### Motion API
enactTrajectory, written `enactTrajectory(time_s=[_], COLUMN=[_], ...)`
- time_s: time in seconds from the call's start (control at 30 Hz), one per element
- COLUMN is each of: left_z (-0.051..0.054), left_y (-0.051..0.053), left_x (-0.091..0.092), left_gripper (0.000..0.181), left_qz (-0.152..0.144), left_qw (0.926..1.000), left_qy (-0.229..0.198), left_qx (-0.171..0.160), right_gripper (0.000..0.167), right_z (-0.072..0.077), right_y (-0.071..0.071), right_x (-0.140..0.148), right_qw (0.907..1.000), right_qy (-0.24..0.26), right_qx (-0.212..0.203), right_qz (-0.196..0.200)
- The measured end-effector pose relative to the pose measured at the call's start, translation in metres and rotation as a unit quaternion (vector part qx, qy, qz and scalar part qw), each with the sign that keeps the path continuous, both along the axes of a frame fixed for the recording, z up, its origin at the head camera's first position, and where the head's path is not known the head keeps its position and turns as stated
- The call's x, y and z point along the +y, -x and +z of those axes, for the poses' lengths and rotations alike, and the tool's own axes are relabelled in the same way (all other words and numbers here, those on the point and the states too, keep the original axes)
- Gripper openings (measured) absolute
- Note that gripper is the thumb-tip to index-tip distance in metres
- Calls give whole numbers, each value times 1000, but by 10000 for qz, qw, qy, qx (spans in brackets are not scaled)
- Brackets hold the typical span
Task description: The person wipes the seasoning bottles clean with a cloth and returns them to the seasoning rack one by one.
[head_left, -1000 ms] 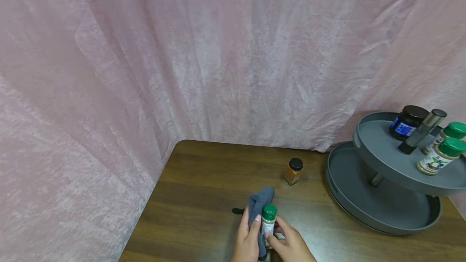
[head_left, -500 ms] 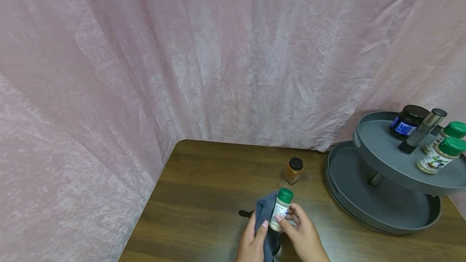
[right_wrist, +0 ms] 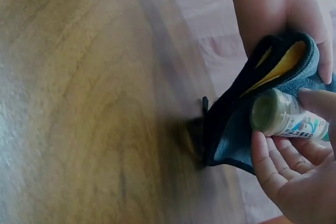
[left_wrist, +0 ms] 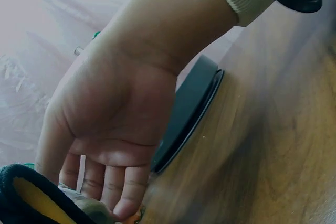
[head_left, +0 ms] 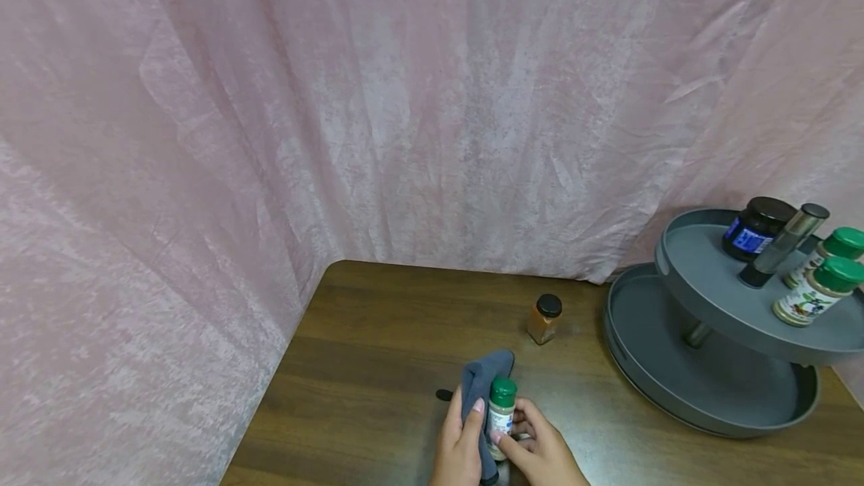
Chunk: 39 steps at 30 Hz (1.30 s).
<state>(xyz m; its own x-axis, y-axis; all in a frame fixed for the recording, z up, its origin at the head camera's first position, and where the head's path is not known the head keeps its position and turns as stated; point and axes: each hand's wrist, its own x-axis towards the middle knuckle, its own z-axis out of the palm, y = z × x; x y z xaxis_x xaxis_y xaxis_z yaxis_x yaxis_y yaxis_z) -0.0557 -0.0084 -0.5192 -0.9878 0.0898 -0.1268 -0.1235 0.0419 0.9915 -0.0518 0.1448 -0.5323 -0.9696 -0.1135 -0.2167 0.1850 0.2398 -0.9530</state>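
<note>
In the head view, my left hand (head_left: 459, 445) holds a folded grey-blue cloth (head_left: 487, 370) against a spice bottle (head_left: 501, 411) with a green cap. My right hand (head_left: 540, 445) grips that bottle from the right, thumb in front and fingers behind. The right wrist view shows the bottle's base (right_wrist: 266, 113) and label; the cloth (right_wrist: 233, 135) lies along its side, yellow inside with a dark edge. Seen from the left wrist, the right hand (left_wrist: 115, 114) curls its fingers round the bottle (left_wrist: 86, 203), partly hidden by the cloth (left_wrist: 39, 200).
A small square jar (head_left: 544, 319) with a black lid stands behind the hands on the wooden table (head_left: 378, 336). At right is a grey two-tier tray (head_left: 715, 396). Its upper tier bears a dark jar (head_left: 751, 235), a slim grinder-like bottle (head_left: 783, 247) and green-capped bottles (head_left: 806, 302). Pink curtain (head_left: 405, 111) hangs behind.
Both hands, cloth and bottle shifted right and away half a second ago, with the bottle tilted. Now they are back left and nearer, the bottle more upright.
</note>
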Motion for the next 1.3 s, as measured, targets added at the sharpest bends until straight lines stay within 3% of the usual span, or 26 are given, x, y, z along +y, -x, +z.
enactTrajectory(time_s=[0.13,0.3,0.4,0.53,0.7,1.1,1.3], left_z=[0,-4,-7,-8,-7,-5,-6], left_y=[3,3,1,-1,0,6,7], left_x=[-1,0,1,3,4,-1,1], left_gripper=[62,56,53,52,55,62,55], left_qz=[-192,-568,-580,-539,-511,-2,-130], left_qw=[9997,9977,9980,9984,9985,9999,9995], left_qy=[-134,-344,-211,-131,-103,-3,-102], left_qx=[33,93,133,139,134,169,259], right_gripper=[51,46,46,48,49,56,48], right_z=[0,6,10,13,10,-5,1], right_y=[1,3,5,9,8,-2,-4], right_x=[0,0,3,7,3,-6,-4], right_qw=[10000,9964,9916,9887,9919,9998,9988], right_qy=[19,42,66,68,119,132,474], right_qx=[80,286,416,456,287,-28,-45], right_qz=[6,-794,-1225,-1427,-1229,-160,-120])
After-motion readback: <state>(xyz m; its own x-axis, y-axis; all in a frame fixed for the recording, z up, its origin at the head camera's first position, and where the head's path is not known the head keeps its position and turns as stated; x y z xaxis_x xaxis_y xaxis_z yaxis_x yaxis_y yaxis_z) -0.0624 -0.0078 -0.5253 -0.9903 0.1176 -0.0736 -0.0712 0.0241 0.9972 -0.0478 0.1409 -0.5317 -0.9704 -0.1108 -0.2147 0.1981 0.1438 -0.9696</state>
